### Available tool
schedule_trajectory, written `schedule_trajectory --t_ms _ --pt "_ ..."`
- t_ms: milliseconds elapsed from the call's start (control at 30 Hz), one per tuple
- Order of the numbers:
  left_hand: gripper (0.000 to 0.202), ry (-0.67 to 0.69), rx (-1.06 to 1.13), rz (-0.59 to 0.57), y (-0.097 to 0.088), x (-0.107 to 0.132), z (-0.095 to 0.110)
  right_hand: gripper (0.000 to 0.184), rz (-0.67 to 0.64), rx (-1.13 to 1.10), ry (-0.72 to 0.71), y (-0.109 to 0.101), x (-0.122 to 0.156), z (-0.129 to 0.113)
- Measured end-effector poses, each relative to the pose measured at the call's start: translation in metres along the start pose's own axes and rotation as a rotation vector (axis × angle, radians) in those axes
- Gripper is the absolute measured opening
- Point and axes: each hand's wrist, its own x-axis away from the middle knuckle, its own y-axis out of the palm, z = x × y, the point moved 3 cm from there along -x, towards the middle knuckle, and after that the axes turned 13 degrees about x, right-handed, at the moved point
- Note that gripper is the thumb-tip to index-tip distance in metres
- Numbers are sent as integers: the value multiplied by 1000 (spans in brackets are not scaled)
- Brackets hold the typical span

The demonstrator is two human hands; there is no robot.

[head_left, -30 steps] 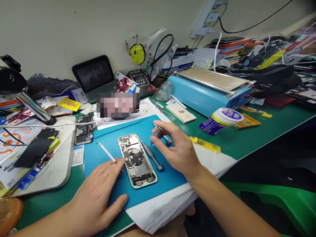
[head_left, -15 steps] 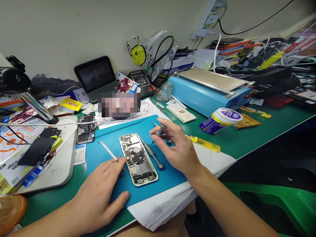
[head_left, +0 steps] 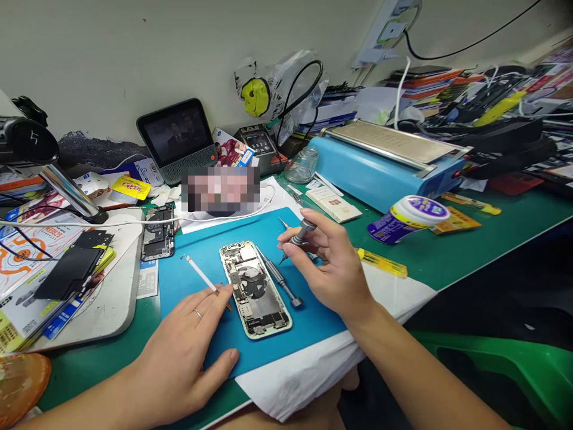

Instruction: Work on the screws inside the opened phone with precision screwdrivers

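An opened phone (head_left: 274,301) lies on the blue mat (head_left: 188,278), its inner parts showing. My left hand (head_left: 192,334) rests on the mat beside its left edge, index fingertip at the frame. Between the index and middle fingers of that hand sits a white cigarette (head_left: 201,273) with a tan end. My right hand (head_left: 333,263) is above the mat right of the phone, pinching a grey precision screwdriver (head_left: 303,232) with its tip pointing down. A second screwdriver (head_left: 283,279) lies along the phone's right side. Partly hidden behind my right hand is a thin pointed tool (head_left: 283,223).
Another opened phone (head_left: 158,233) lies left of the mat. A white cable (head_left: 134,224) crosses behind the work area. At the back stand a display (head_left: 176,137), a glass jar (head_left: 304,164) and a blue machine (head_left: 371,173). A purple-white tub (head_left: 405,220) and yellow cutter (head_left: 382,261) are to the right.
The whole view has shifted slightly, so most things appear a little further right. My right hand and the screwdriver have moved slightly right, away from the phone. My left hand stays beside it.
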Motion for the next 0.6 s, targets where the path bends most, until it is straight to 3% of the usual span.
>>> schedule_trajectory --t_ms 600 --pt "72 -7 37 27 5 2 -5 55 43 19 28 1 -2 4"
